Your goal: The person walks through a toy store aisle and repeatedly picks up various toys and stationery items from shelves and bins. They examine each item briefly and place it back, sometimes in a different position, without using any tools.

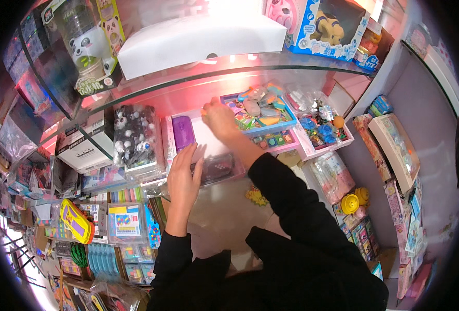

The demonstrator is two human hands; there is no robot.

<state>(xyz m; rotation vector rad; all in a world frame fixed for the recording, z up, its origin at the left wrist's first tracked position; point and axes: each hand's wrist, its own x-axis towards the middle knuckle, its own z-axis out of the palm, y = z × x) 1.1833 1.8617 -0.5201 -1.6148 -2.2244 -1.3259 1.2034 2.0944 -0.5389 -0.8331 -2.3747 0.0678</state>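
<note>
My right hand (220, 120) reaches to the back of a white box (203, 136), its fingers bent round a small orange thing that I cannot make out, beside a blue tray of colourful small pieces (263, 106). My left hand (185, 179), fingers stretched and apart, rests at the box's front left, just below a purple case (183, 132). A dark item in clear wrapping (216, 168) lies by it. Under the blue tray sits a pink tray of small coloured items (273, 140).
Bagged toys (136, 135) stand left, a pink box of small toys (317, 129) right. A glass shelf (312, 65) above bears a long white box (198, 46) and toy boxes. Packed stationery (126, 223) fills the lower left; yellow containers (351, 203) sit right. A side panel (436, 103) borders the right.
</note>
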